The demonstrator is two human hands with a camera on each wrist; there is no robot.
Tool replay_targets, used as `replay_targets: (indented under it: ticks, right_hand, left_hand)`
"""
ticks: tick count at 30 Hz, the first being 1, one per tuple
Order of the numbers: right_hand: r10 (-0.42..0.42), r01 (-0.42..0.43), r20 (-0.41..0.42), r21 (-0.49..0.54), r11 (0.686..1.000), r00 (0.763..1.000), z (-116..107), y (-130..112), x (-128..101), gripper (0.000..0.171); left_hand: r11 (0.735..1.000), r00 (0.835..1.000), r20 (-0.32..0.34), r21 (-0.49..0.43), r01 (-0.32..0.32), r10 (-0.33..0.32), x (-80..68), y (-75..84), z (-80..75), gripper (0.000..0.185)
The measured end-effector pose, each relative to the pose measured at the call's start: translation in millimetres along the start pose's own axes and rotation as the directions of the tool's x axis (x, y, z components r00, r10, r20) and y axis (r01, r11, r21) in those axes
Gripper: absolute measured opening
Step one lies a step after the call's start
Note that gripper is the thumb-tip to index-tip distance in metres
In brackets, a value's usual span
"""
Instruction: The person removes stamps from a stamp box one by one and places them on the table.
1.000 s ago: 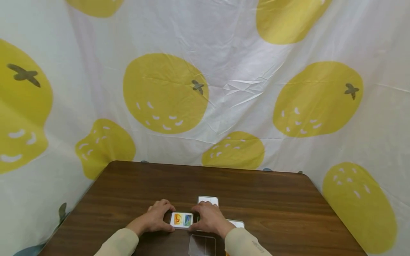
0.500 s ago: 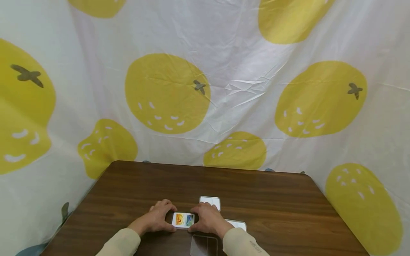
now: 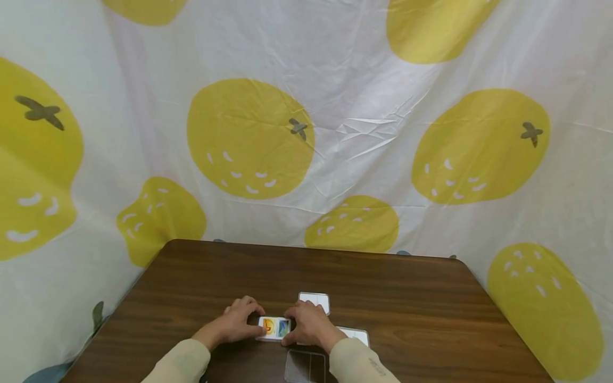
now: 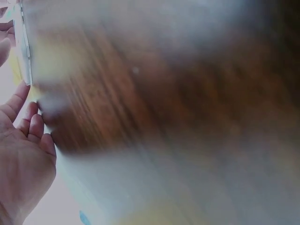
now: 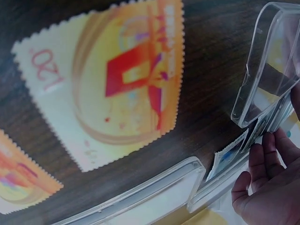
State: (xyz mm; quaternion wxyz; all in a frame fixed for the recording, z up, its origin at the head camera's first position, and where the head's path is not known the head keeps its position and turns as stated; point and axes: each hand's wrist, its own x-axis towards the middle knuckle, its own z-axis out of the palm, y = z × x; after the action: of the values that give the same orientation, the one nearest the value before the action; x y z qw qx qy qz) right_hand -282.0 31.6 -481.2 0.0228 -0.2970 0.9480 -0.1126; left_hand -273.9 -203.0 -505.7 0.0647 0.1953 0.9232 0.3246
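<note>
A dark wooden table (image 3: 407, 298) carries clear plastic cases (image 3: 314, 301) and loose stamps (image 5: 112, 89)

Small clear case (image 3: 274, 327) holding colourful orange and blue stamps, flat on the table, near edge

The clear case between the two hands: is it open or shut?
Cannot tell. Both hands hold the clear case by its ends with a coloured picture showing inside, but no lid gap or seam shows clearly.
</note>
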Motion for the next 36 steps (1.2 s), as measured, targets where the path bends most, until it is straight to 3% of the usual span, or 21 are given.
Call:
replay_targets:
  ticks: [19,36]
  right_hand:
    - [0.003,-0.003,-0.001,0.025,1.0,1.0,2.5,-0.4,1.6,0.057]
    - [0.016,-0.016,0.003,0.054,0.998,1.0,4.2,4.1,1.2,0.056]
  left_hand:
    - [1.0,0.994,-0.113,-0.006,-0.005,0.004,2.8,4.5,2.9,0.028]
    - [1.0,0.993,-0.115,0.015,-0.01,0.012,7.2,3.9,4.2,0.021]
